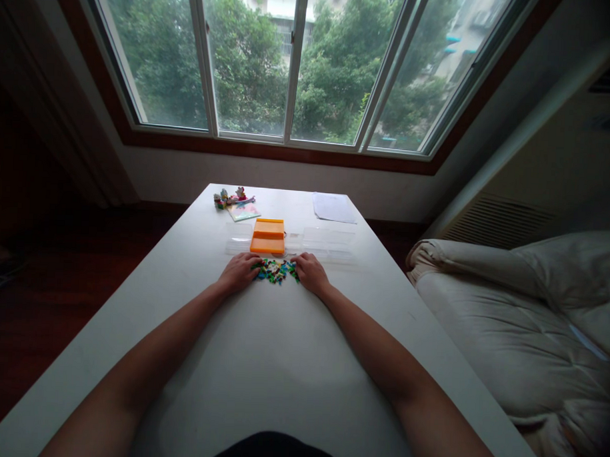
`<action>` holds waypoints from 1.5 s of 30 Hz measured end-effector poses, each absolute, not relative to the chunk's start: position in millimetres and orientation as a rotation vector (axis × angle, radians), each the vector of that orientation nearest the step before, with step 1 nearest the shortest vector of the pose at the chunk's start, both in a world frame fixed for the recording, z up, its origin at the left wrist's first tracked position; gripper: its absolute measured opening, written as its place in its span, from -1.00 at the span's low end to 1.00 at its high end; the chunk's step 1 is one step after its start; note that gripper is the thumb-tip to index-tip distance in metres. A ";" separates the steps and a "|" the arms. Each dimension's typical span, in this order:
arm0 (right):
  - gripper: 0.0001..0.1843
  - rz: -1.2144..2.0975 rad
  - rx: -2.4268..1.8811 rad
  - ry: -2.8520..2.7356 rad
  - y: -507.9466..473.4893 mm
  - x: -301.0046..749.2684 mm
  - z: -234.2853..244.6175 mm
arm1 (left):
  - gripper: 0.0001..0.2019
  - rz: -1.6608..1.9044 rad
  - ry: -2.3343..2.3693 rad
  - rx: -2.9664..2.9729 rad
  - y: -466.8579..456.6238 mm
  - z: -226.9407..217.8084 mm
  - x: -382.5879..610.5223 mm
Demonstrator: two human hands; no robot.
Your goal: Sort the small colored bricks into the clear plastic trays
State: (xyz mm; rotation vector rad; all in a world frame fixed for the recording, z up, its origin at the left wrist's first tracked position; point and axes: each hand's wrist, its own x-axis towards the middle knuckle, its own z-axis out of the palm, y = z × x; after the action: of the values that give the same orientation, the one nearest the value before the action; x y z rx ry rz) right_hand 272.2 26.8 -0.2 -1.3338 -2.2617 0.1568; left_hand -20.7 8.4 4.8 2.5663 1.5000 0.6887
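A small heap of tiny coloured building bricks (274, 271), mostly green, blue, yellow and white, lies on the white table (280, 361). At its left edge rests my left hand (239, 271), palm down, the fingers loosely bent and touching the outer bricks. My right hand (311, 272) lies on the opposite side in much the same pose, its fingertips at the heap's right edge. Both hands look open, with no brick clearly gripped; the undersides of the fingers are hidden. Just beyond the heap sits an orange tray (268, 242) with a raised bar across it.
Clear plastic boxes (329, 239) flank the tray. Farther back are small assembled brick figures (231, 197), a colourful card (244, 212) and white paper sheets (334, 207). A cream sofa (507, 315) stands right of the table; a window (290, 68) is ahead.
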 end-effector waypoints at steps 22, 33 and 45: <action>-0.69 0.124 -1.325 -2.317 19.6 270.0 8.3 | -0.61 0.686 1.456 2.590 5.8 6.9 -18.5; -0.71 0.101 -1.320 -2.327 21.1 270.8 6.2 | -0.64 0.683 1.059 2.754 -6.8 16.5 -1.4; -0.71 0.085 -1.397 -2.285 19.6 270.4 7.2 | -0.61 0.583 1.069 2.773 -5.5 10.2 0.5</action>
State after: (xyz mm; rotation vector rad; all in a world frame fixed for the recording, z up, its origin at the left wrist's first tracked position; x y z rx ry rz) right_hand 270.4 19.6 7.2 -1.3966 -2.2854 0.0848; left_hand 0.5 -5.5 10.2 2.7728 1.0687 0.5829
